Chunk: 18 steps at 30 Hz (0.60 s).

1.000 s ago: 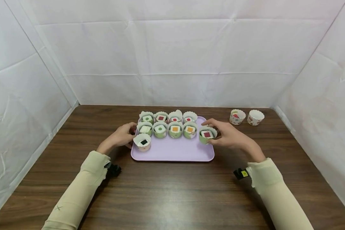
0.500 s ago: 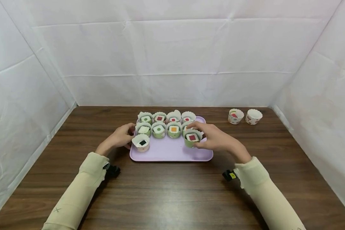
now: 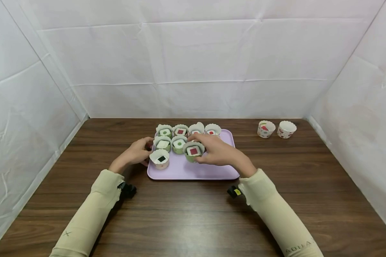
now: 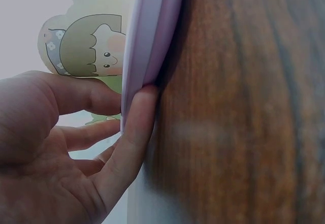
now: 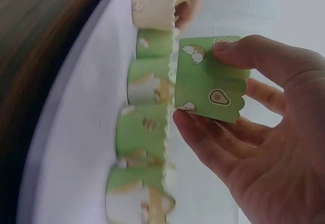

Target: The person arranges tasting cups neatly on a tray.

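Note:
In the head view, my right hand (image 3: 219,151) holds a green paper baking cup (image 3: 190,157) with a white block topped by a red square inside. The right wrist view shows thumb and fingers pinching this cup (image 5: 203,84), raised over the row of cups. My left hand (image 3: 135,152) is at the left end of the lilac tray (image 3: 186,174); the left wrist view has its fingers on both sides of the tray's rim (image 4: 150,36). Beside it sits a pale cup (image 3: 159,165) with a black-topped block. The right hand hides some cups in the second row.
Cups with white, coloured-topped blocks stand in a back row, including a pale cup (image 3: 213,128), and a second row, including a green cup (image 3: 179,149). Two patterned cups (image 3: 265,132) (image 3: 286,133) stand off the tray on the wooden table (image 3: 193,214), near the white back curtain (image 3: 196,100).
My right hand has carried the green cup leftward across the tray, from its right end to about its middle. The left hand has stayed at the tray's left edge.

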Motion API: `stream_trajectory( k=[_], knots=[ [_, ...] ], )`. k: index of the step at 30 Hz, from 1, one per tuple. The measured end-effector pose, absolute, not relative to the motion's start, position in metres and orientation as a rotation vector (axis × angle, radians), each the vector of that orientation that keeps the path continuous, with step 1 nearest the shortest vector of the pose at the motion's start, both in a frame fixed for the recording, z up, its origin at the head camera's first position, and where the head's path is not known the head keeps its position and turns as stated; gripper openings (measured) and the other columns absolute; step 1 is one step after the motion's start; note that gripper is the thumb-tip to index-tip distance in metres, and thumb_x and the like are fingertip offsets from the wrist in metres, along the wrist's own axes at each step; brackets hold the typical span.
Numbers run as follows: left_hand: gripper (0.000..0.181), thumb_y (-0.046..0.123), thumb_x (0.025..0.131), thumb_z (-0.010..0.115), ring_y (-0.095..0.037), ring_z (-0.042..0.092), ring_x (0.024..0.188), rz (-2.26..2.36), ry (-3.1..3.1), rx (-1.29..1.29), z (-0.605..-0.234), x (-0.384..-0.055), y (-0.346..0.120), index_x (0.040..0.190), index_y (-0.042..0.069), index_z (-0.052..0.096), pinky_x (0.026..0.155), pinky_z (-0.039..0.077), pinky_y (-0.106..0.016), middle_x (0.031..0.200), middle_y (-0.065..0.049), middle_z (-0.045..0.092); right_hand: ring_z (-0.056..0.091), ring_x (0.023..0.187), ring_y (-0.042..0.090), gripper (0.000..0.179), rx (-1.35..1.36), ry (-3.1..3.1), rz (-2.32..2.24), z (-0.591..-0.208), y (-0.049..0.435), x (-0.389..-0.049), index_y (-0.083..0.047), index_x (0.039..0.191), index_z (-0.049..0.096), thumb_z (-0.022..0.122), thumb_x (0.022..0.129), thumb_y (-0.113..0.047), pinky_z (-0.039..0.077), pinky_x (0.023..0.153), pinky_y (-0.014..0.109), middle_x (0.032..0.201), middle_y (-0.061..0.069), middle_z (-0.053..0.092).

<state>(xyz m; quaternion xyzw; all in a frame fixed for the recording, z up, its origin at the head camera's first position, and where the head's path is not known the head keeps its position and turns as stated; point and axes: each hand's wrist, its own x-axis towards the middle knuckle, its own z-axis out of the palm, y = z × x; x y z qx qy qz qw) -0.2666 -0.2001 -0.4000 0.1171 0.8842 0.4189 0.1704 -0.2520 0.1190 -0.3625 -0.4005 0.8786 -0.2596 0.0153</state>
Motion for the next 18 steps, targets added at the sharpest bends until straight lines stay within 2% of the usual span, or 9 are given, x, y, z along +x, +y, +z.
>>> stream_trajectory(
  k=[8,13,18],
  knots=[
    [0.058,0.005,0.102,0.052,-0.028,0.065,0.09,1.191,2.516,0.326,-0.401,-0.268,-0.2,0.155,-0.008,0.033,0.068,0.067,-0.037,0.135,-0.034,0.049,0.061,0.119,0.02,0.06,-1.186,2.7,-0.77,-0.363,0.085,-0.254,-0.011,0.139,0.055,0.079,0.084,-0.014,0.053,0.101,0.039,0.136,0.008,0.066],
    [0.057,0.005,0.102,0.052,-0.027,0.065,0.089,1.195,2.511,0.32,-0.4,-0.267,-0.199,0.155,-0.007,0.033,0.068,0.067,-0.037,0.136,-0.033,0.05,0.059,0.111,0.019,0.059,-1.139,2.746,-0.75,-0.365,0.071,-0.253,-0.014,0.137,0.056,0.079,0.083,-0.013,0.052,0.092,0.038,0.132,0.006,0.066],
    [0.057,0.005,0.101,0.052,-0.028,0.065,0.089,1.192,2.514,0.315,-0.4,-0.268,-0.199,0.154,-0.007,0.034,0.068,0.067,-0.037,0.135,-0.033,0.05,0.058,0.109,0.02,0.056,-1.115,2.799,-0.716,-0.369,0.064,-0.252,-0.016,0.133,0.057,0.08,0.082,-0.015,0.051,0.092,0.038,0.131,0.005,0.066]
  ],
)
